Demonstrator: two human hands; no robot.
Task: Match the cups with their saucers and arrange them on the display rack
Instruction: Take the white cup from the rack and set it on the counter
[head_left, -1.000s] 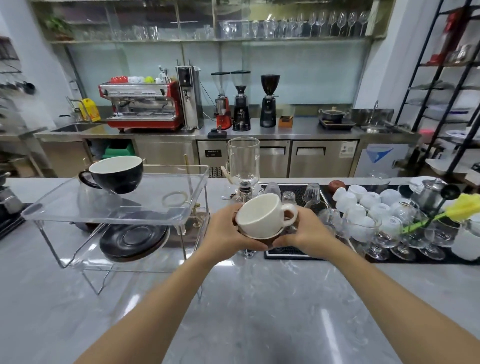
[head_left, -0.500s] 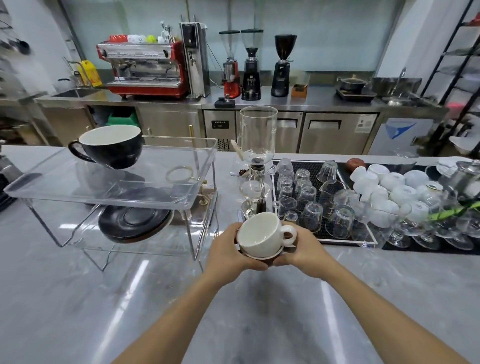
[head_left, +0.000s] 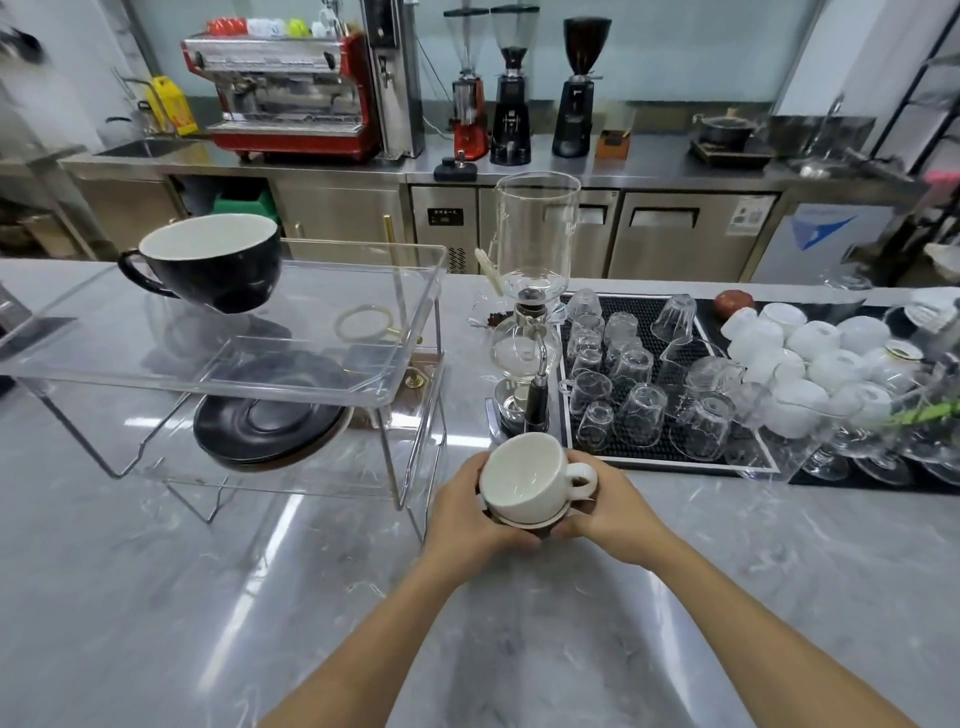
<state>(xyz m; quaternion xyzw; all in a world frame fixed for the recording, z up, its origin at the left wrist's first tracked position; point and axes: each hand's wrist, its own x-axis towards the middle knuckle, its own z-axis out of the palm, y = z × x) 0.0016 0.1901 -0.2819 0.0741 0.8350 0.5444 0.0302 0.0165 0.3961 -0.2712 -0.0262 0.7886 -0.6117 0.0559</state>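
Head view: no readable text; fridge labels too blurred. Both hands hold one white cup (head_left: 524, 477) on its saucer (head_left: 527, 521) above the counter (head_left: 156, 597), right of the rack (head_left: 363, 384). Left hand (head_left: 467, 514) fingers curl under the saucer, right hand (head_left: 605, 506) grips its other edge. Rack: one black cup (head_left: 208, 265) on top, black saucers (head_left: 267, 423) below, count unclear. Three grinders (head_left: 511, 88) behind.

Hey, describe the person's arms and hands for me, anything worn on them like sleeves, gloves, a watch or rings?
Both forearms are bare right down to the bottom edge of the picture, so no sleeves show. The left hand and the right hand wear no gloves. No watch, bracelet or band shows on either wrist. No ring is visible on the fingers that can be seen, though some fingers are hidden.
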